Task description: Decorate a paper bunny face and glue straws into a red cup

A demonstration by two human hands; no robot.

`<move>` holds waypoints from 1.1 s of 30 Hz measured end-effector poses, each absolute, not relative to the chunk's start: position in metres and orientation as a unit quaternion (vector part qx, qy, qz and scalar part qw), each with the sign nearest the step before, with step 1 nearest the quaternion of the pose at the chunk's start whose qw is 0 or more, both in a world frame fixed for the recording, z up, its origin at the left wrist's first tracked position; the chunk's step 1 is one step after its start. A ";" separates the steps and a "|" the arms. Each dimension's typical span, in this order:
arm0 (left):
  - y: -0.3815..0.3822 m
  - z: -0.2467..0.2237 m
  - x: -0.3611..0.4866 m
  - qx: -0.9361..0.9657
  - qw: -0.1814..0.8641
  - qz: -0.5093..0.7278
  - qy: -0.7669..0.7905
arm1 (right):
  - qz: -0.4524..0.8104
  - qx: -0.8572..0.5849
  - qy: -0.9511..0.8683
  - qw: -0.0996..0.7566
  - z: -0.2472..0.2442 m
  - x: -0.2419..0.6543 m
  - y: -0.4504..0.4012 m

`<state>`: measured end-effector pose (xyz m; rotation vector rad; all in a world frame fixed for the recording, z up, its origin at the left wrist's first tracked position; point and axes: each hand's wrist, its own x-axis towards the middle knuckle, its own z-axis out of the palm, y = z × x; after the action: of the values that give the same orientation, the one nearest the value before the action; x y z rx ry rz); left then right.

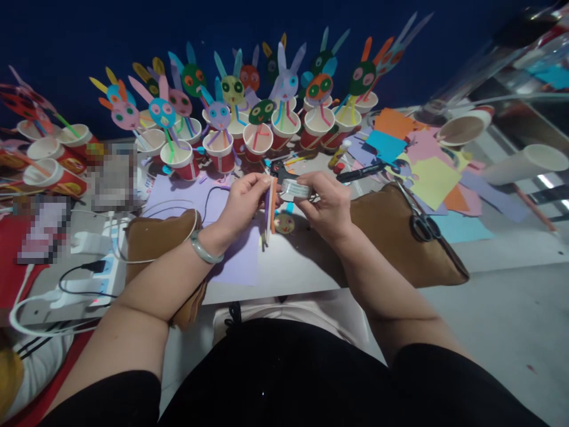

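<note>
My left hand (246,201), with a pale bangle at its wrist, pinches several thin strips (271,207), among them orange and purple ones, hanging down over the table. Close on the right, my right hand (326,204) holds a roll of clear tape (296,190) between thumb and fingers, near the tops of the strips. A small yellowish round face (284,223) with blue pieces above it lies on the table just below the hands. Behind the tape a black tool (281,168) is partly hidden.
Paper cups (220,148) with rabbit faces line the back. Brown pouches (395,237) flank the hands; scissors (424,226) lie on the right one. Coloured paper (435,178) covers the right side. A power strip (106,267) with cables is at left.
</note>
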<state>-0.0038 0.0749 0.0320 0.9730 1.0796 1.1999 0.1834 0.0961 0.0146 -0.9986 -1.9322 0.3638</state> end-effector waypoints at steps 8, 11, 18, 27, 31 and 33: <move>0.075 0.034 -0.005 0.415 0.621 0.483 0.457 | 0.136 -0.389 -0.801 0.435 0.014 0.182 0.097; 0.074 0.033 -0.006 0.416 0.624 0.480 0.455 | 0.137 -0.387 -0.801 0.437 0.015 0.182 0.097; 0.077 0.036 -0.008 0.391 0.618 0.486 0.479 | 0.138 -0.429 -0.782 0.431 0.008 0.187 0.111; 0.082 0.041 -0.013 0.360 0.668 0.466 0.455 | 0.242 -0.423 -0.746 0.455 0.011 0.178 0.109; 0.078 0.045 -0.013 0.350 0.694 0.476 0.412 | 0.258 -0.410 -0.736 0.472 0.013 0.178 0.108; 0.077 0.046 -0.012 0.338 0.706 0.481 0.395 | 0.251 -0.408 -0.740 0.472 0.013 0.178 0.108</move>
<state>-0.0121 0.0768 0.0460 0.7516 0.8768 1.0691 0.1783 0.1082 0.0131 -0.9994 -1.8121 0.6148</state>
